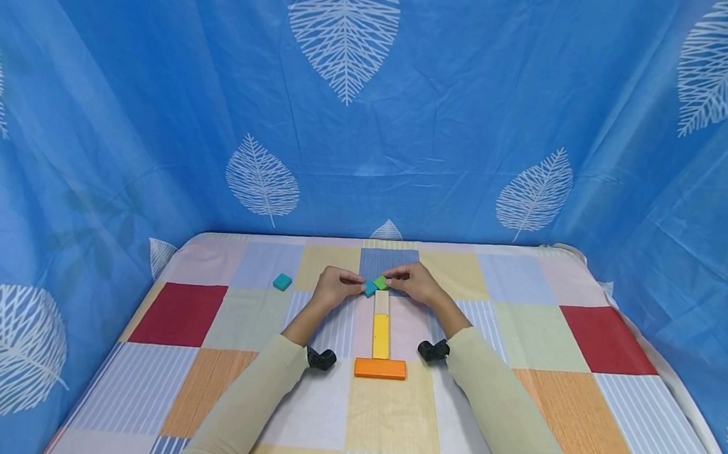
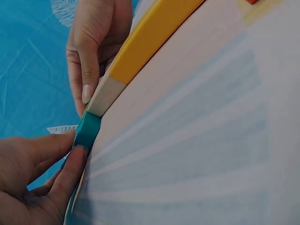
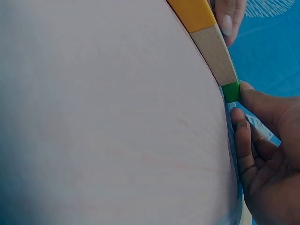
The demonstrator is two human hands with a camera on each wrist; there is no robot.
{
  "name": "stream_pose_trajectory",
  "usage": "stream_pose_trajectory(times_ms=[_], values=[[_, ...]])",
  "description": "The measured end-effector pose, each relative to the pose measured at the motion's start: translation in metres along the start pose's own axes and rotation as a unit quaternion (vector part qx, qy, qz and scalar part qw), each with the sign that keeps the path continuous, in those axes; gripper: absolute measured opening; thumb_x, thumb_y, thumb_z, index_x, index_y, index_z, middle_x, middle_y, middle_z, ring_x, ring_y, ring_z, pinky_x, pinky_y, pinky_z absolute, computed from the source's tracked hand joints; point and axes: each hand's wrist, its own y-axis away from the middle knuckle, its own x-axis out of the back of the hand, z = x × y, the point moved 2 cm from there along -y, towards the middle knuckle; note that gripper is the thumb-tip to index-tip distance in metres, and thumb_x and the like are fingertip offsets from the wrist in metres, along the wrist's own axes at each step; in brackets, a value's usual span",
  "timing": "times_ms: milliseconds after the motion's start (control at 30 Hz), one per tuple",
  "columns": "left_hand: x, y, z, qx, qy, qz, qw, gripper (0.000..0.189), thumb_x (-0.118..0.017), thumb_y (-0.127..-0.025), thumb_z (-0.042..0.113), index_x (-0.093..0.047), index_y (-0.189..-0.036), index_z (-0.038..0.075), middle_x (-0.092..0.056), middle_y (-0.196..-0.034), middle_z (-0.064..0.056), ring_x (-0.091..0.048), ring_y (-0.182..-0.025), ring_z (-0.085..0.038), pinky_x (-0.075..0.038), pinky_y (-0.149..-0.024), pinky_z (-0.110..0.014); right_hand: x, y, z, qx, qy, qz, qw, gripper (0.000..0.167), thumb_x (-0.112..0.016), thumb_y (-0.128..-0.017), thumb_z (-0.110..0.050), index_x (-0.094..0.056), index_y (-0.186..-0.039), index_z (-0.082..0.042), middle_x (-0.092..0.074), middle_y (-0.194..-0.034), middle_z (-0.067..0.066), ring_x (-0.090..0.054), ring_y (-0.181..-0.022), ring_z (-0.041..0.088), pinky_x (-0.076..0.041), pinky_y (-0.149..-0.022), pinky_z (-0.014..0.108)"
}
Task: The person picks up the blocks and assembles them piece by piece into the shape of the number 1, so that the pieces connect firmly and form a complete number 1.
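At the far end of a line of blocks, my left hand pinches a teal block between thumb and finger. Across from it, my right hand holds a small green block at its thumb and fingertips. Both blocks lie turned on the cloth, side by side at the top of a plain wood block. Below that, a yellow block continues the line toward me. An orange block lies crosswise at the near end.
A second teal block lies apart, left of my left hand. The table bears a patchwork cloth. Blue curtains with white leaf prints hang behind and at both sides. Black wrist devices sit at the sleeve cuffs.
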Motion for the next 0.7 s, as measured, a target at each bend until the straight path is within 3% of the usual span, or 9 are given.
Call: stream_pose_trajectory(times_ms=[300,433,700], values=[[0.006,0.0,-0.005,-0.018,0.034,-0.025,0.9989,0.025,-0.077,-0.09,0.008,-0.075,-0.114,0.0,-0.073,-0.09,-0.012,-0.069,-0.075,-0.019,-0.059,-0.071,-0.03,-0.001,-0.001,0.0,-0.005,0.006,0.002,1.0,0.026,-0.07,-0.097,-0.02,-0.076,-0.119,-0.008,-0.072,-0.102,0.007,-0.057,-0.086,0.019,-0.048,-0.074,0.029],[0.015,0.001,-0.003,-0.013,0.064,-0.028,0.9975,0.029,-0.076,-0.091,0.007,-0.074,-0.119,0.001,-0.071,-0.095,-0.014,-0.072,-0.077,-0.025,-0.06,-0.068,-0.033,-0.001,-0.001,0.002,-0.001,0.007,0.004,1.0,0.026,-0.07,-0.097,-0.02,-0.076,-0.119,-0.007,-0.073,-0.108,0.008,-0.06,-0.089,0.019,-0.05,-0.077,0.03],[0.043,0.001,0.002,-0.019,0.075,-0.026,0.9967,0.029,-0.073,-0.093,0.008,-0.072,-0.122,0.002,-0.073,-0.103,-0.018,-0.071,-0.084,-0.038,-0.06,-0.071,-0.044,-0.001,0.0,0.001,0.0,0.005,0.004,1.0,0.026,-0.07,-0.098,-0.019,-0.075,-0.12,-0.007,-0.073,-0.109,0.009,-0.06,-0.09,0.019,-0.05,-0.077,0.031]])
